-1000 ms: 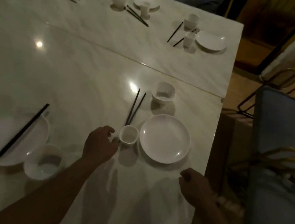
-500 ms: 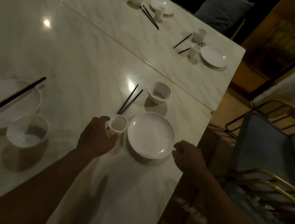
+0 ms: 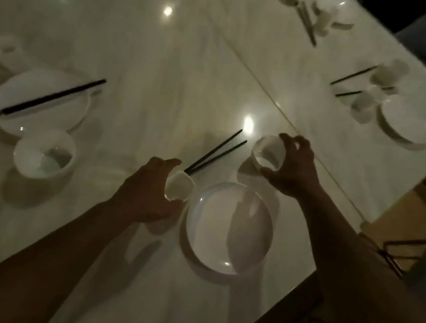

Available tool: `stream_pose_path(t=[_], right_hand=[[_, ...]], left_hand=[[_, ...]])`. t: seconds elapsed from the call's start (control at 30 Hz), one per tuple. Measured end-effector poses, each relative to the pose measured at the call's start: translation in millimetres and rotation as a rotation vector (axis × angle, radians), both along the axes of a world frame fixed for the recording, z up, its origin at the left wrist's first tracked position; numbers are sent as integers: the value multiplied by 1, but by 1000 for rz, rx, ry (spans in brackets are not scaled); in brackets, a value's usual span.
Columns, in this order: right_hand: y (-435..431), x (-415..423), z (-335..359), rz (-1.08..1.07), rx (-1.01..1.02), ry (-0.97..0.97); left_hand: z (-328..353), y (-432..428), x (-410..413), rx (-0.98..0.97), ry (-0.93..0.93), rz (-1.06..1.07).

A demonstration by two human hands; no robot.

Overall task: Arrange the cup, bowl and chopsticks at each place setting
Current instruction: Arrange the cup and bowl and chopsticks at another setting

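Note:
My left hand [image 3: 148, 192] grips a small white cup [image 3: 177, 190], tilted, just left of the round white plate [image 3: 228, 229] at the near place setting. My right hand [image 3: 294, 170] holds a small white bowl [image 3: 268, 151] beyond the plate, fingers wrapped around its far rim. A pair of black chopsticks [image 3: 217, 152] lies on the marble table [image 3: 164, 73] between the two hands, their near ends hidden behind the cup.
To the left is another setting: a plate [image 3: 40, 102] with black chopsticks [image 3: 43, 100] across it, a bowl [image 3: 45, 154] and a cup [image 3: 2, 47]. More plates, cups and chopsticks line the far edge. The table's edge and a chair frame [image 3: 401, 251] are at the right.
My right hand has gone from beside the plate up to the bowl and taken hold of it. My left hand keeps the cup, now tilted. The view has swung left.

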State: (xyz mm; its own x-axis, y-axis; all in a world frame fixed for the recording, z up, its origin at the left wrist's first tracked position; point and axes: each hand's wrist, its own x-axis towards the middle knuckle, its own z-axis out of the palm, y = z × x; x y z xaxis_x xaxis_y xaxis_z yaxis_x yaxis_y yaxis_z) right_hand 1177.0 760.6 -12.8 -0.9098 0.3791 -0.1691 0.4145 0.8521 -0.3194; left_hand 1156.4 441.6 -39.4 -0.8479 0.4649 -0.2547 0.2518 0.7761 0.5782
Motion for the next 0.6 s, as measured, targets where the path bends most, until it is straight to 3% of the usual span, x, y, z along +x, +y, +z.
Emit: stream_pose_path(t=[0.27,0.6], right_hand=[[30,-30,-29,325,43,-214],[50,-29,-30,348,-97,-107]], left_hand=[[-11,36,20,-69,-27,198],[-12,50,26,-79,32,345]])
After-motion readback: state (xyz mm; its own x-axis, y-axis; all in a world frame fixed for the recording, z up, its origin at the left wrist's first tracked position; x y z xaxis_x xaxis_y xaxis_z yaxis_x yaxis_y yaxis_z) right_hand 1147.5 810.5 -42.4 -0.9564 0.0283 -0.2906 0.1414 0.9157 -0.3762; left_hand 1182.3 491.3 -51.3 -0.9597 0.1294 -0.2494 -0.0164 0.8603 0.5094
